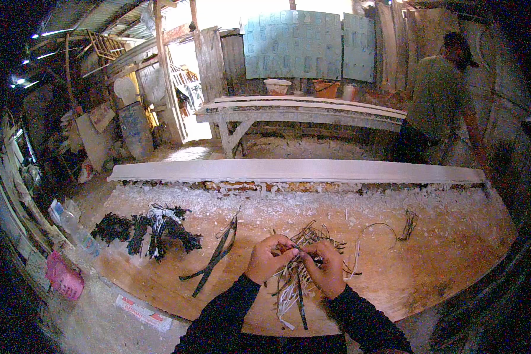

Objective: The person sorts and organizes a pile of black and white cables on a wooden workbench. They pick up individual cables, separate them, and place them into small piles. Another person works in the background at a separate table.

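Note:
Over the front middle of a wooden work table (395, 283), my left hand (269, 258) and my right hand (325, 269) meet with fingertips pinched together. Between them is a dark strip (301, 298), whose long end hangs down toward the table's near edge. Under and around both hands spreads a loose tangle of black and white strips (288, 295). Left of it lies a folded dark strap (216, 256) with crossed ends. Farther left sit several tied bundles of black and white strips (140, 231). A small bunch of dark strands (409, 225) rests to the right.
A long white moulding (295, 171) spans the table's far side, with white crumbs before it. A clear bottle (79, 230) lies at the left edge; a pink basket (66, 278) is below it. Beyond stand a bench (312, 112) and, at right, another person (436, 97).

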Tool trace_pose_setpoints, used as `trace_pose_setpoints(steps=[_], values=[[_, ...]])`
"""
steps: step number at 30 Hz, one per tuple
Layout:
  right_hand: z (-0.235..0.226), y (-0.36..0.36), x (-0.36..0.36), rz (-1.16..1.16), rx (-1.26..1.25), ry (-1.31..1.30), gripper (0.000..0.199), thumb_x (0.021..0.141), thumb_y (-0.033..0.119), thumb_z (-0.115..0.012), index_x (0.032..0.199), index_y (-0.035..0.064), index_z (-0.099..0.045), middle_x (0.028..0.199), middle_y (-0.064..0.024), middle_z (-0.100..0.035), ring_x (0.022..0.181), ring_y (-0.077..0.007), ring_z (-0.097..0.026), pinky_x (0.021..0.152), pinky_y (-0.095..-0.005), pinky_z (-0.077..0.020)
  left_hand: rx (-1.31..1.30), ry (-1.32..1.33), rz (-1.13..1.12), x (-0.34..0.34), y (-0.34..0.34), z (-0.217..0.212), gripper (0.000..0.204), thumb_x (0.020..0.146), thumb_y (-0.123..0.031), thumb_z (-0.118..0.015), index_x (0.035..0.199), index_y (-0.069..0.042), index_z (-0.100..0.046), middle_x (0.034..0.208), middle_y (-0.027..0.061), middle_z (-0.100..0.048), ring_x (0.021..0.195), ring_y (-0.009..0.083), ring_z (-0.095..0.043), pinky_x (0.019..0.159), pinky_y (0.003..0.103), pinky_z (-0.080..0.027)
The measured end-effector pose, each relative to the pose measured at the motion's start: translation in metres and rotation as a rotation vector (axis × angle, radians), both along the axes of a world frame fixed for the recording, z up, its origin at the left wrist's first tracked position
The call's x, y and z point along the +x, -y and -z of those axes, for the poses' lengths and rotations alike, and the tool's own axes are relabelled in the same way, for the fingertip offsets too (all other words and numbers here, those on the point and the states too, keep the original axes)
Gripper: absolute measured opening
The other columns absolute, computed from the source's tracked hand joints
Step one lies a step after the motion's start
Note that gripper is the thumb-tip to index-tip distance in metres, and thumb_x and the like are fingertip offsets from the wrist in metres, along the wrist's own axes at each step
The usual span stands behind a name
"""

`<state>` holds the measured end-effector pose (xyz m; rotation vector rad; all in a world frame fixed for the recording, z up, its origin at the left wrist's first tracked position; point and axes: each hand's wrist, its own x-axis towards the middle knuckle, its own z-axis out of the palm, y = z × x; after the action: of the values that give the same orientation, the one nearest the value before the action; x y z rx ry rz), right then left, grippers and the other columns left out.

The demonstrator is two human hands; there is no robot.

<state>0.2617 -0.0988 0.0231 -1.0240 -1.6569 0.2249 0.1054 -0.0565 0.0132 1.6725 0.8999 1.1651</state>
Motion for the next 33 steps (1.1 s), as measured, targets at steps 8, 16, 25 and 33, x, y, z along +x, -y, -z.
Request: trace_pose_setpoints(steps=[8,16,25,33], values=[[-0.001,0.001,0.0,-0.019,0.0,0.023,0.011,0.07,-0.001,-0.062,0.081,0.0011,-0.059,0.073,-0.0099,-0.056,0.069,-0.0214,-0.055,0.06,-0.0288,-0.0422,-0.079,0.016,0.019,-0.001,0.004,-0.003,0.012,0.075,-0.01,-0.064,0.083,-0.002,-0.059,0.075,0.0012,-0.06,0.063,0.0065,-0.055,0.055,0.021,-0.046],[0.002,0.001,0.0,-0.006,0.006,0.093,0.013,0.069,-0.002,-0.062,0.082,0.0009,-0.059,0.074,-0.0107,-0.056,0.069,-0.0219,-0.055,0.06,-0.0288,-0.0438,0.188,-0.149,-0.13,0.002,0.004,0.005,0.015,0.072,-0.007,-0.063,0.085,-0.002,-0.059,0.075,0.0053,-0.06,0.064,0.0096,-0.057,0.058,0.023,-0.048],[0.006,0.0,0.0,-0.043,-0.035,0.062,0.01,0.071,-0.002,-0.06,0.08,0.0008,-0.058,0.071,-0.0093,-0.055,0.064,-0.0193,-0.055,0.058,-0.0268,-0.0434,0.509,-0.342,-0.182,0.002,0.001,0.003,0.018,0.068,-0.008,-0.062,0.083,-0.004,-0.055,0.077,0.0083,-0.056,0.065,0.0219,-0.058,0.057,0.029,-0.048],[0.019,-0.004,0.0,-0.141,-0.361,-0.212,0.01,0.08,0.013,-0.058,0.083,0.0035,-0.059,0.076,-0.009,-0.059,0.071,-0.0188,-0.056,0.064,-0.0296,-0.0444,0.809,-0.448,-0.3,-0.003,-0.002,-0.003,0.015,0.065,-0.008,-0.062,0.079,-0.006,-0.055,0.077,0.0076,-0.056,0.069,0.0243,-0.057,0.059,0.032,-0.049]])
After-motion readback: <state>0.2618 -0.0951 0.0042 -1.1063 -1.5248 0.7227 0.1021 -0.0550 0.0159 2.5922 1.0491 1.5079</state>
